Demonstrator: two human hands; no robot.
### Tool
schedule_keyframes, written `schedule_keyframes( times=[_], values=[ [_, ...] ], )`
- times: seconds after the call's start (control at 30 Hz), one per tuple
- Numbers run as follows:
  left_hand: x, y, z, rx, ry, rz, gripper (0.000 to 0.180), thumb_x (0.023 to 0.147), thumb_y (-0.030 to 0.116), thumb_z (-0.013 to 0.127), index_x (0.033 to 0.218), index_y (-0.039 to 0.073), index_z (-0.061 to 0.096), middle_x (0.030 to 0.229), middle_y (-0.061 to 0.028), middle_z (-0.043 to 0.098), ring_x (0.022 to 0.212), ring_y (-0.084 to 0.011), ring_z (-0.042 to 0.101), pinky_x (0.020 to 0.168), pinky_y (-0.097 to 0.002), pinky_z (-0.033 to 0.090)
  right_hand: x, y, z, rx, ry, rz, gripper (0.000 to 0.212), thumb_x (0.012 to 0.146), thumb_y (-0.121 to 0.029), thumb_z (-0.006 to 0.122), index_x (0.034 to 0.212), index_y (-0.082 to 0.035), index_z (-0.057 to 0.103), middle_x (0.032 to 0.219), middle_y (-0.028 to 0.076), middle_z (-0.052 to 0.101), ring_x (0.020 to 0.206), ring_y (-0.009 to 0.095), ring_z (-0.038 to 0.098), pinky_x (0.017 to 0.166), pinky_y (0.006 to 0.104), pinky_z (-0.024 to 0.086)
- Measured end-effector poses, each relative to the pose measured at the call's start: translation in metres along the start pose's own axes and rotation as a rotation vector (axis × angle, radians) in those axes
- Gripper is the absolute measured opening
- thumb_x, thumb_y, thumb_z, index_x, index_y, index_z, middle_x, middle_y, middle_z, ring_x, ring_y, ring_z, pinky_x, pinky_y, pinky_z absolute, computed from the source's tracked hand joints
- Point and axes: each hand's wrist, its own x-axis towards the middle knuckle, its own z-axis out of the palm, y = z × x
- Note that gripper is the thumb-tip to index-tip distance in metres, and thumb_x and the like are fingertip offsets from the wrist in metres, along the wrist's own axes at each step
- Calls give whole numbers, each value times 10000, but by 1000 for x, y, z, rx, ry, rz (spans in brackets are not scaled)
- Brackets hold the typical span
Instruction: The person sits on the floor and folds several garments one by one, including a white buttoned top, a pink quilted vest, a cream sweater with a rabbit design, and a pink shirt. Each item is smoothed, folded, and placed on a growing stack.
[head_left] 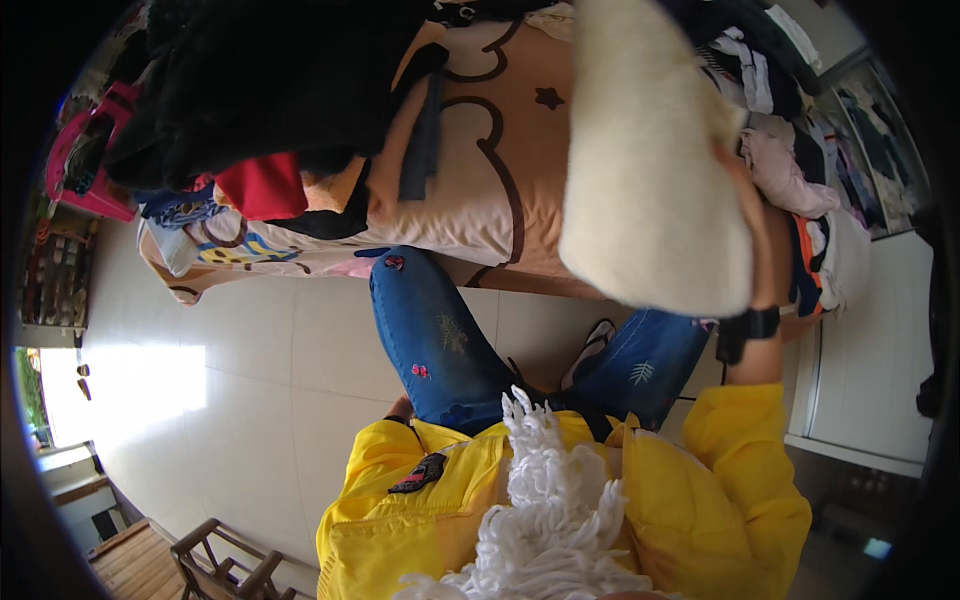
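A long cream-white piece of fluffy fabric (pixel 650 190) hangs raised in front of me, over the right part of the bed; its exact kind is unclear. My right hand (pixel 745 185), blurred and partly behind the fabric, grips it along its right edge. A black watch (pixel 748 330) is on that wrist, below the yellow sleeve. Low beside my left thigh is my left hand (pixel 402 406), mostly hidden by the jeans and sleeve, so its fingers do not show.
Dark clothes (pixel 270 80) and a red garment (pixel 262 187) are heaped on the bed's left side. More clothes (pixel 790 165) lie along its right. A patterned brown sheet (pixel 545 150) covers the bed. Beyond are a pink chair (pixel 75 150), a white cabinet (pixel 870 350) and a wooden chair (pixel 225 560).
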Motion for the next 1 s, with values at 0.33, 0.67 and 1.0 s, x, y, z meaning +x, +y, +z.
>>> schedule_keyframes(
  times=[0.33,0.67,1.0],
  values=[
    [33,-10,42,-394,-118,-2,251,900,276,567,828,72,694,832,-51,687,728,-148,616,593,-298,461,-24,74,-5,261,-429,341,444,902,-397,685,1113,-6,684,916,81,691,822,128,649,733,267,501],
    [41,-25,51,-591,-175,38,268,909,285,550,836,73,696,831,-49,681,733,-148,612,594,-285,453,-75,-19,-6,570,-308,498,415,930,-353,659,1185,-26,654,999,79,679,892,128,652,768,264,511],
    [19,-25,28,-574,-240,221,285,918,293,532,845,74,698,829,-47,674,737,-147,608,595,-272,444,-79,-54,-7,685,-355,541,399,957,-310,633,1257,-46,625,1082,76,668,962,128,655,803,261,521]
  ],
)
